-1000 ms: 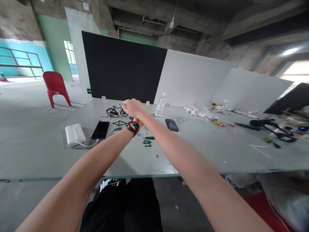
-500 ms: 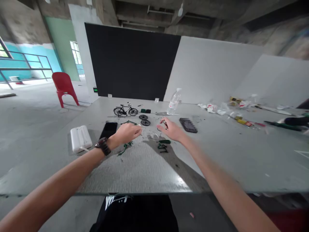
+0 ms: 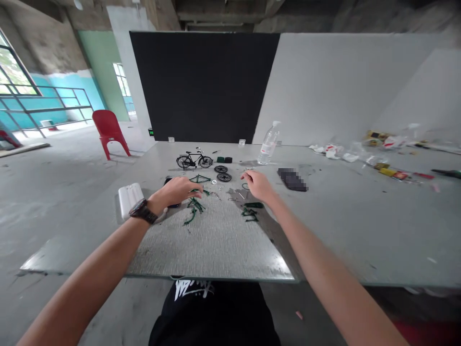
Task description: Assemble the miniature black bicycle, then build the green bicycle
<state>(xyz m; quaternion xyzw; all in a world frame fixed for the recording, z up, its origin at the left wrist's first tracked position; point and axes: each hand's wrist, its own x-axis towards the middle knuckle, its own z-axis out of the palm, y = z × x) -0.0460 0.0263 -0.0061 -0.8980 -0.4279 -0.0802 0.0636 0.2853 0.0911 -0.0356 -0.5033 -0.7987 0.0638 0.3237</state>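
My left hand (image 3: 180,189) is over the left part of the small bicycle parts, fingers pointing right and slightly apart. Just under its fingertips lie a green frame piece (image 3: 200,179) and several green parts (image 3: 196,205). My right hand (image 3: 258,185) hovers beside a thin green ring (image 3: 245,186), its fingers curled together; whatever they hold is hidden. Between the hands are small silver pieces (image 3: 232,198) and a white disc (image 3: 214,182). Two black spoked wheels (image 3: 224,177) lie beyond them. Nearer me sit a long green piece (image 3: 253,205) and dark green brackets (image 3: 249,214).
A black model bicycle (image 3: 194,159) stands at the back, with dark green blocks (image 3: 224,160) beside it. A water bottle (image 3: 268,144), a phone (image 3: 292,179) and a white power bank (image 3: 130,199) are around the work area. Plastic litter (image 3: 392,170) lies far right.
My left hand has moved slightly left, off the middle pieces, and its fingers have opened. My right hand's fingers have curled in. The whole view has shifted a little.
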